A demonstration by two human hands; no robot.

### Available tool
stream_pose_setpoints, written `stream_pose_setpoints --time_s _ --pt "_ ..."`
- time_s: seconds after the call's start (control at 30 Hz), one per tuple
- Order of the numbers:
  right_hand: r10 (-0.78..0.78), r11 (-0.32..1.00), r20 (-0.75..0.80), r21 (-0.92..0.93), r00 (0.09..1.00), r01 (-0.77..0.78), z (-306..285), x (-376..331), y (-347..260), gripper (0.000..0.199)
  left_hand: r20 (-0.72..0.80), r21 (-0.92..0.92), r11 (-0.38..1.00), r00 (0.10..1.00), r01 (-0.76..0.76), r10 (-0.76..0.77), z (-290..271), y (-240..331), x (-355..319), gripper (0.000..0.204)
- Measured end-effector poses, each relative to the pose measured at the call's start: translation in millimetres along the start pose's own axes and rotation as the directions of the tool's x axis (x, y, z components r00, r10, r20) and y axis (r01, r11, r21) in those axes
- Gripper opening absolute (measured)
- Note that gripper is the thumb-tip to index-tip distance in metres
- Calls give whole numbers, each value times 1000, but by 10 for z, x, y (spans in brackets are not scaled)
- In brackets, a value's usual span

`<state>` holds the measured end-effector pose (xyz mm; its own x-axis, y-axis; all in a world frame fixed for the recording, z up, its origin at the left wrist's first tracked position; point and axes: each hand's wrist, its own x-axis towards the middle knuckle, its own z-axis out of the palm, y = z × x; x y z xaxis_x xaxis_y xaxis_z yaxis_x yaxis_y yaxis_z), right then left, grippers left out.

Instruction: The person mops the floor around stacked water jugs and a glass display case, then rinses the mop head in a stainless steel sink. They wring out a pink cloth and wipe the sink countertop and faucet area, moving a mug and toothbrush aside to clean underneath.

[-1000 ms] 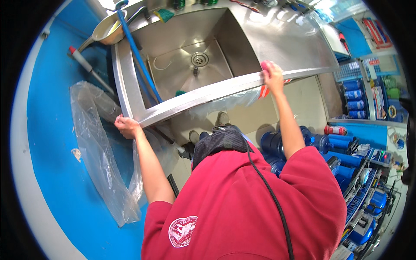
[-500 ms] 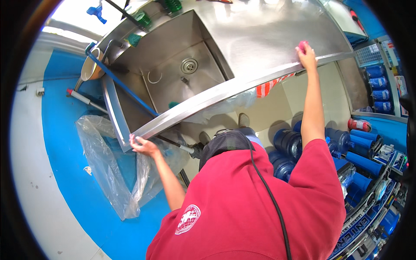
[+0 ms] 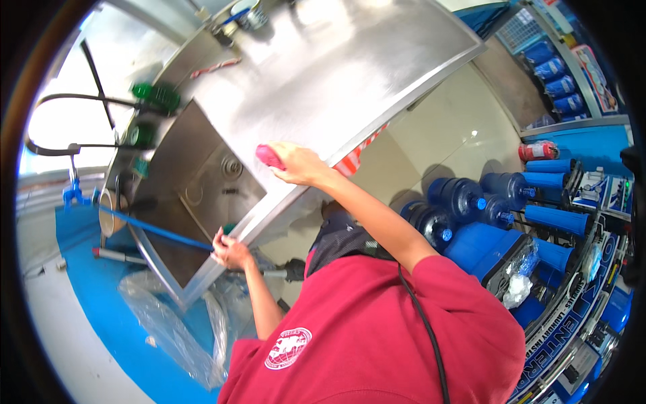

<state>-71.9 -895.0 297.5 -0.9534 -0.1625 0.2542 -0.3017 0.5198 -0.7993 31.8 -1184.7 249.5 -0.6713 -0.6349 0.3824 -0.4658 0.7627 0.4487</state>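
My right hand [image 3: 300, 164] is closed around a pink sponge [image 3: 269, 157], resting on the steel countertop [image 3: 296, 101] just right of the sink basin. At the basin's front edge, my left hand [image 3: 232, 253] rests on the steel rim, fingers loosely apart with nothing visible in them. A blue pole [image 3: 161, 230] lies across the basin's left part, its near end by my left fingertips. Inside the sink basin [image 3: 235, 151] are a round drain [image 3: 231, 167] and a pale curved piece. A small green scrubber [image 3: 229, 229] sits beside my left hand.
Green bottles [image 3: 156, 97] and a black curved faucet [image 3: 50, 151] stand behind the basin. A can [image 3: 250, 15] and a red-white strip [image 3: 215, 68] lie farther back. Clear plastic sheeting [image 3: 171, 323] covers floor at left. Several blue water jugs [image 3: 456, 197] stand at right.
My right hand has moved left and nearer with the sponge, from the counter's right front edge toward the basin. My left hand has shifted along the rim from the corner. The view has turned.
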Motion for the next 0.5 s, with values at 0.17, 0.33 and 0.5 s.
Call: stream_pose_setpoints --time_s 0.17,0.33,0.5 --pt "64 966 -391 -206 918 -155 -1950 208 1057 51 -48 17 1000 999 2 -1 -8 -21 -37 22" --pt "-33 751 -582 -550 813 -364 -4241 533 2473 39 -46 -37 997 997 -65 63 18 -89 -26 24" --pt "17 519 -615 -669 788 -533 -4661 217 3273 48 -23 37 994 994 -106 107 -7 -147 -66 23"
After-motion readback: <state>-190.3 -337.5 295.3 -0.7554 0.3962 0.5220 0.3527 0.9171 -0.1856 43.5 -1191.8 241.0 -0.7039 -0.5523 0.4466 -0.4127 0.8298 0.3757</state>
